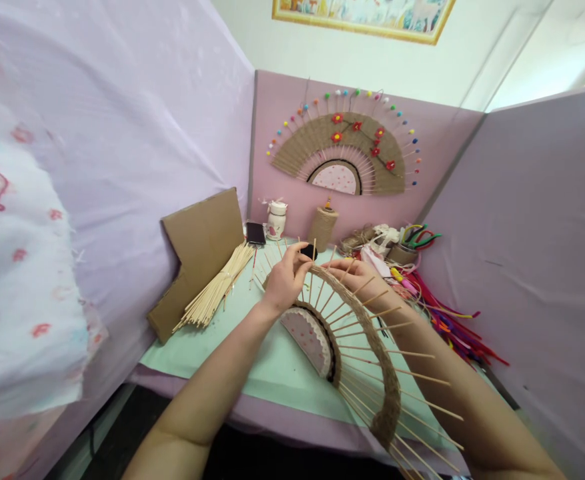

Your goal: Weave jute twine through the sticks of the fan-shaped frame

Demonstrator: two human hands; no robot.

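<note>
A half-round fan frame of thin wooden sticks stands tilted over the table. Brown twine is woven through its sticks in a curved band. At the fan's base sits a half-circle of flowered cloth with a white lacy edge and a dark border. My left hand pinches the fan at the top of the twine band, thumb and forefinger by an upright stick. On the far side of the band, my right hand has its fingers drawn together close to the twine; whatever they hold is hidden.
A bundle of sticks leans on cut cardboard at the left. Behind are a phone, white jar and twine spool. Scissors and coloured pipe cleaners lie right. A finished fan hangs on the back panel.
</note>
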